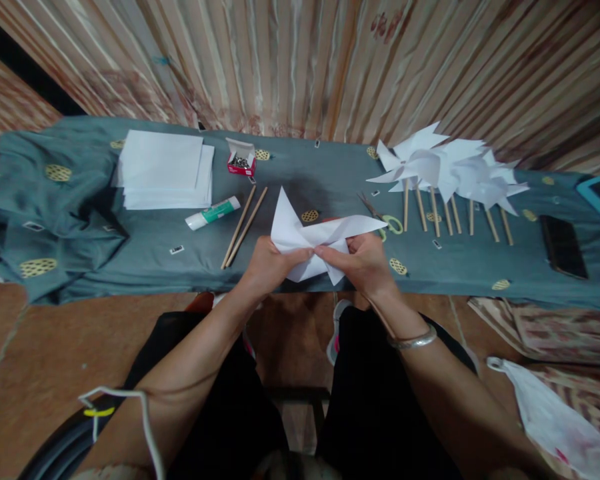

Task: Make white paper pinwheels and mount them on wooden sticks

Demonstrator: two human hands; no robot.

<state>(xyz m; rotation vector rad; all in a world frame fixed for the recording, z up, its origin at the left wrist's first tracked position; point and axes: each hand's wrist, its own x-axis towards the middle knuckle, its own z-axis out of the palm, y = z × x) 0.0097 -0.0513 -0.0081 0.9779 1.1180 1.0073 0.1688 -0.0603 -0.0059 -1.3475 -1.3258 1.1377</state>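
Striped drapery hangs behind a low table under a grey-green cloth (300, 180), and the person sits before it with knees just below the edge. Both hands are raised at the near edge, holding a white paper pinwheel (300, 235) between them. The left hand (267, 267) and the right hand (365, 263) each pinch it near the middle, thumbs on top and almost touching, the other fingers curled beneath. One point sticks up toward the table and another runs out to the right.

From where I stand, the grip looks right for gathering the tips. I'd say the thumbs should pin the overlapping corners flat at the centre while the vanes are left curved, not creased.

On the cloth lie two wooden sticks (244, 227) just left of the hands, a glue stick (213, 213), a stack of white sheets (163, 170) and a small open box of pins (241, 160). Scissors (387, 221) lie to the right, near a row of finished pinwheels (445, 167) on sticks
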